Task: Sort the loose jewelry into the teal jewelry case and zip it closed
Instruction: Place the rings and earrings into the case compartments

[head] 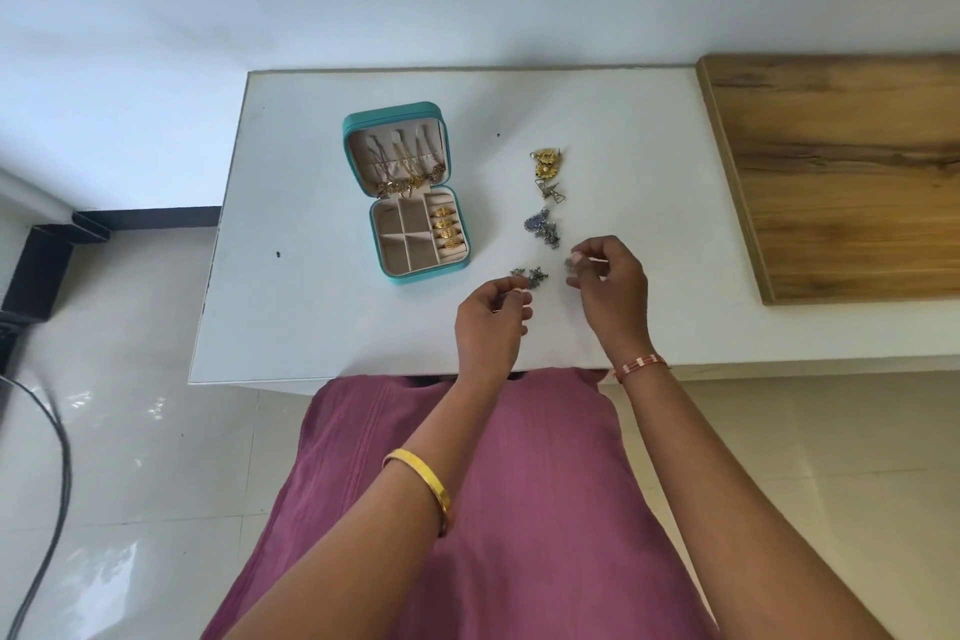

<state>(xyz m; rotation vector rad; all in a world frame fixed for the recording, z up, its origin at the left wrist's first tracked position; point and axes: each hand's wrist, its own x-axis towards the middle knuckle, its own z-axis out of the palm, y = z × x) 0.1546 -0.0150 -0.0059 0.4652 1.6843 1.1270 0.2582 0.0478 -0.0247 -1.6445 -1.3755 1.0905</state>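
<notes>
The teal jewelry case (387,276) lies open on the white table (311,317), lid tilted back with necklaces hanging inside and several gold rings in the right-hand slots. To its right lie gold flower earrings (546,161), a gold wire piece (553,191), a blue-silver cluster (543,228) and small dark silver pieces (531,276). My left hand (491,322) has curled fingers whose tips touch those dark pieces. My right hand (613,286) pinches a small silver piece (570,266) between thumb and fingertips.
A wooden board (841,172) covers the table's right side. The table's front edge lies just under my wrists. White floor tiles, a black frame and a dark cable (57,483) are to the left below the table.
</notes>
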